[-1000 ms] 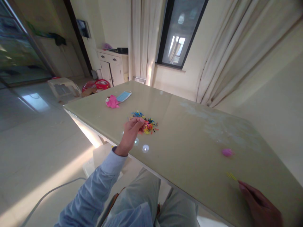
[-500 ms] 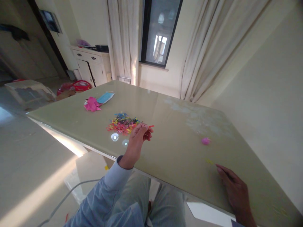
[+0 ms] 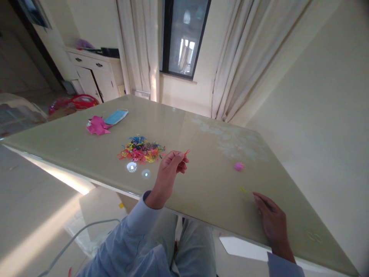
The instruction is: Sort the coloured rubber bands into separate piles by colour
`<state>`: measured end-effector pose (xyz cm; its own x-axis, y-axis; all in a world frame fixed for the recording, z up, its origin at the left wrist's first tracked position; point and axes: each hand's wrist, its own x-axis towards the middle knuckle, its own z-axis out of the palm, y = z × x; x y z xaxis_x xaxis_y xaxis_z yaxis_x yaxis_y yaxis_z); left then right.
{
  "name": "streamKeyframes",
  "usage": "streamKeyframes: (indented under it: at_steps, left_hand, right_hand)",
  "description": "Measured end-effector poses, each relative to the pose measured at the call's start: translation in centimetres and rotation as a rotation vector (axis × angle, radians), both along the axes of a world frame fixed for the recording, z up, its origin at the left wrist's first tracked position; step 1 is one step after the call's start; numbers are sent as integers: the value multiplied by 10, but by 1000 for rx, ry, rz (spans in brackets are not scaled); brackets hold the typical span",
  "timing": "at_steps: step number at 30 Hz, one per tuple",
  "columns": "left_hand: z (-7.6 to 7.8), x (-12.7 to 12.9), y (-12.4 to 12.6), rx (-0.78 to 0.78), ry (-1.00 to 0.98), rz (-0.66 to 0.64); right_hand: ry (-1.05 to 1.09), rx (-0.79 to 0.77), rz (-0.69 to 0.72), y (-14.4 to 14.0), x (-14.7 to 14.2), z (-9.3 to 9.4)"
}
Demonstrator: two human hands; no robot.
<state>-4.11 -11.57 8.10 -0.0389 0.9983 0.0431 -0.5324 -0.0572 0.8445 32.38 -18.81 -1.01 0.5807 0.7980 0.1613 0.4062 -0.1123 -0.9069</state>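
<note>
My left hand (image 3: 173, 165) is closed in a pinch on a thin red rubber band, whose ends (image 3: 187, 152) poke out past the thumb and fingertip. It hovers just right of a loose pile of small multicoloured rubber bands (image 3: 141, 150). At the right, my right hand (image 3: 271, 217) rests low over the table, thumb and fingers drawn together; whatever they might hold is too small to make out. A small yellow strand (image 3: 243, 189) lies just beyond its fingertips, apart from them. Farther back sits a small pink bundle (image 3: 239, 166).
A crumpled pink piece (image 3: 98, 125) and a blue face mask (image 3: 117, 116) lie at the table's left. Pale yellow strands (image 3: 314, 236) are near the right edge. The glossy table (image 3: 201, 184) has its near edge over my lap. A cable (image 3: 80, 232) runs below left.
The view has turned slightly right, so everything sits farther left. The red band in my left hand now points more upward. My right hand stays about where it was beside the yellow strand.
</note>
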Motion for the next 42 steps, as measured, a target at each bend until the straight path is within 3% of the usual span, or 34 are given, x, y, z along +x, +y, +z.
streamKeyframes:
  at_steps: [7, 28, 42]
  left_hand:
    - [3, 18, -4, -13, -23, -58]
    - [15, 30, -36, -16, 2, -53]
    - [3, 106, -37, -37, 97, -251]
  right_hand:
    - [-33, 11, 39, 0, 8, -8]
    - [55, 56, 20, 0, -2, -5]
    - [105, 71, 54, -3, -14, 3]
